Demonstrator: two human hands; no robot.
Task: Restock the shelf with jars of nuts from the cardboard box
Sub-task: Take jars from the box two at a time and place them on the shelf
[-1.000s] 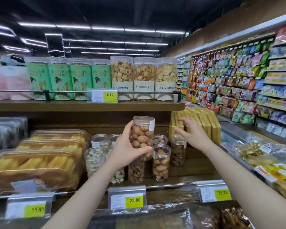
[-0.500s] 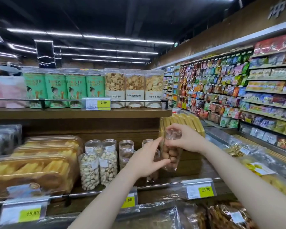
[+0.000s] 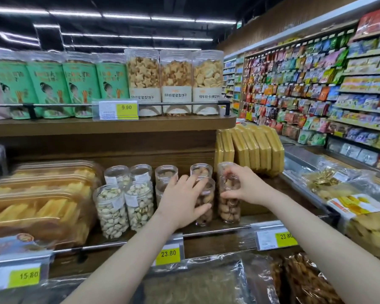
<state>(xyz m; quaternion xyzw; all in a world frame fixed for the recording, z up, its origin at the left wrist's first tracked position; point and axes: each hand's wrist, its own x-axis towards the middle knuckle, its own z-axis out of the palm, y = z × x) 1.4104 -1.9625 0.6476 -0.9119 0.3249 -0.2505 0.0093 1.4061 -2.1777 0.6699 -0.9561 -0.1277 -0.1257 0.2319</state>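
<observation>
Two hands are on the nut jars and we're right at the shelf [image 3: 217, 224]! Our right hand [image 3: 246, 187] curls around the upper half of a clear jar [image 3: 228, 207] of brown nuts standing at the right end of the row, thumb and fingers wrapped near its lid. Our left hand [image 3: 182, 202] clasps the neighbouring jar [image 3: 204, 202], fingers spread across its side, thumb low on the front. Beside them stand the pistachio jars [image 3: 112, 209]. No cardboard box in view.

We judge these jars rigid, thin-walled plastic, smooth and a bit slippery, moderately weighty when full. Best hold is around the body below the lid, since a lid-only grip might pop loose. They're tall and narrow, so we'd expect a nudge to topple neighbours.
</observation>
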